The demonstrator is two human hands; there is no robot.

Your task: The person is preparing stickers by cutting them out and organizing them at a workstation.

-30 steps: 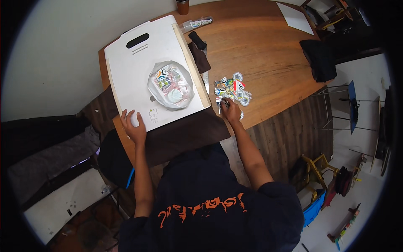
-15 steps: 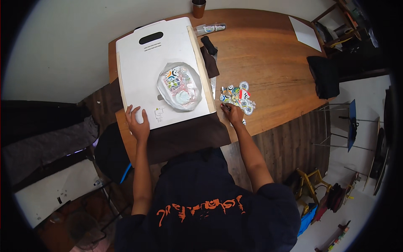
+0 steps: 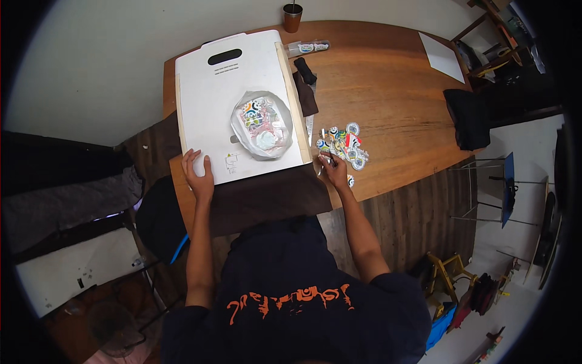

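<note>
The left hand (image 3: 199, 173), fingers spread, rests on the edge of a white rectangular board (image 3: 206, 109) bearing a translucent plastic bag (image 3: 244, 138) of colourful stickers (image 3: 253, 114); the right hand (image 3: 336, 173) pinches a small, blurred black-and-white piece (image 3: 331, 160) beside multicoloured cut-outs (image 3: 347, 144) heaped on the brown wooden desk (image 3: 388, 79).

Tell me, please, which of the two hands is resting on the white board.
The left hand: it lies spread on the near left corner of the white board. The right hand is off the board, beside the colourful stickers.
</note>
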